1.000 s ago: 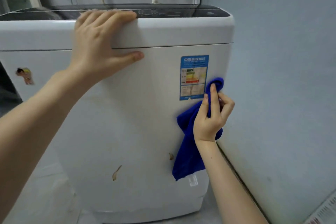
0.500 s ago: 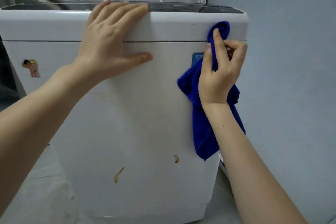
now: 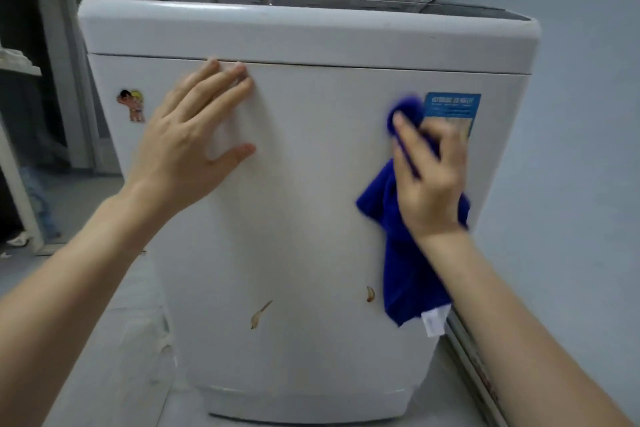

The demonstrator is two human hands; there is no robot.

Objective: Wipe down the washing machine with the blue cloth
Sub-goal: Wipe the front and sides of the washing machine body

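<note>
The white top-loading washing machine (image 3: pixel 304 204) fills the middle of the head view, its front panel facing me. My right hand (image 3: pixel 429 173) grips the blue cloth (image 3: pixel 405 253) and presses its bunched top against the front panel, over the lower left part of a blue energy label (image 3: pixel 453 107). The rest of the cloth hangs down below my wrist, a white tag at its bottom corner. My left hand (image 3: pixel 194 146) lies flat on the front panel just under the seam, fingers spread, holding nothing.
A cartoon sticker (image 3: pixel 132 105) sits at the panel's upper left. Two brown marks (image 3: pixel 260 314) (image 3: pixel 370 294) show low on the panel. A grey-blue wall (image 3: pixel 571 149) stands close on the right. A dark doorway and frame (image 3: pixel 52 80) are at the left. The floor (image 3: pixel 114 340) is grey.
My right hand has brought the cloth down from the top right edge onto the front panel at the label. My left hand has slid down from the top rim to the front panel.
</note>
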